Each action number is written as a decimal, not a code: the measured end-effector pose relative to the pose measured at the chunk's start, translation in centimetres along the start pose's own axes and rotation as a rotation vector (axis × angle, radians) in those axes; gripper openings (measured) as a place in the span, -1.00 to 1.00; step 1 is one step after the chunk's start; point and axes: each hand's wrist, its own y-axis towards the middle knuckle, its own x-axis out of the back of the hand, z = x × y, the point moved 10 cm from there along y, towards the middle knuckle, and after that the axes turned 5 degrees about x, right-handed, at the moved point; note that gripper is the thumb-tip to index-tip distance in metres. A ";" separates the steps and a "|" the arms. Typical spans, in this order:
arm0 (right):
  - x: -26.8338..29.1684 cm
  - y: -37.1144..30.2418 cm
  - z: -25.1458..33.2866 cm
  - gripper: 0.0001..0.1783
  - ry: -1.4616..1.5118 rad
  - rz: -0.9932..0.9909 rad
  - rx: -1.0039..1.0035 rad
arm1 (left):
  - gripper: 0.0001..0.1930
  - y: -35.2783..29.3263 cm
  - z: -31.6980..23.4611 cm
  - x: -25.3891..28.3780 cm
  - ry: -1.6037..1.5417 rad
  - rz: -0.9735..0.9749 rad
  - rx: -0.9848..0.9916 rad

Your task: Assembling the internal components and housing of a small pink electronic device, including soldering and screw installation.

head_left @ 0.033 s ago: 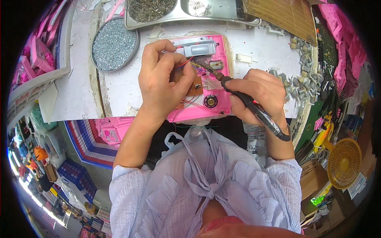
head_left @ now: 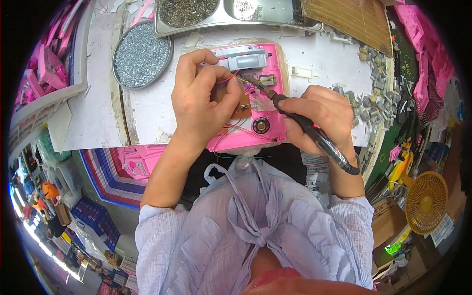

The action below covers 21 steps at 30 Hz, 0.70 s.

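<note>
1. Two hands work over a pink casing point(head_left: 279, 105) on the table: the right hand point(head_left: 319, 118) grips a soldering iron point(head_left: 319, 135), its tip among thin wires point(head_left: 228, 78); the left hand point(head_left: 201, 96) has thumb and forefinger close together beside them, though I cannot tell whether they pinch one
2. That left hand hides part of the casing and of its brown circuit board point(head_left: 240, 112); a round speaker point(head_left: 260, 125) sits uncovered below the iron
3. Small metal motors point(head_left: 361, 108) lie scattered to the right, with a white plastic piece point(head_left: 301, 72) nearer the casing
4. White and scuffed, the table point(head_left: 152, 113) has a yellow fan point(head_left: 427, 202) beyond its right side
5. Silvery screws point(head_left: 140, 56) fill a round dish point(head_left: 171, 54); a divided metal tray point(head_left: 236, 22) holds small metal bits point(head_left: 184, 11)
6. Pink parts point(head_left: 140, 160) lie in a striped bag point(head_left: 105, 179) below the table edge
</note>
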 end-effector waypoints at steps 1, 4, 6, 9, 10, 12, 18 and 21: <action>0.0 0.0 0.0 -0.68 0.006 0.001 0.001 | -0.81 0.0 0.0 0.0 -0.003 -0.001 0.000; 0.0 0.2 0.0 -0.68 0.001 0.005 0.009 | -0.81 0.0 0.0 0.0 -0.006 0.005 0.004; 0.1 0.1 0.1 -0.68 -0.009 0.005 0.012 | -0.81 0.0 0.0 0.0 0.005 0.004 -0.004; 0.1 0.1 0.1 -0.69 -0.013 0.004 0.021 | -0.81 0.1 -0.1 0.0 0.014 0.002 -0.012; 0.1 0.2 0.1 -0.69 -0.012 0.004 0.025 | -0.81 0.1 -0.1 0.0 0.017 0.002 -0.015; 0.1 0.1 0.1 -0.70 -0.010 0.013 0.026 | -0.81 0.1 -0.2 0.0 0.015 0.001 -0.015; 0.8 0.3 0.5 -0.61 -0.011 -0.037 -0.001 | -0.82 0.1 -0.1 0.0 0.021 -0.011 -0.023; 1.2 -0.1 0.5 -0.61 -0.013 -0.039 -0.012 | -0.82 0.1 -0.1 0.0 0.026 -0.003 -0.008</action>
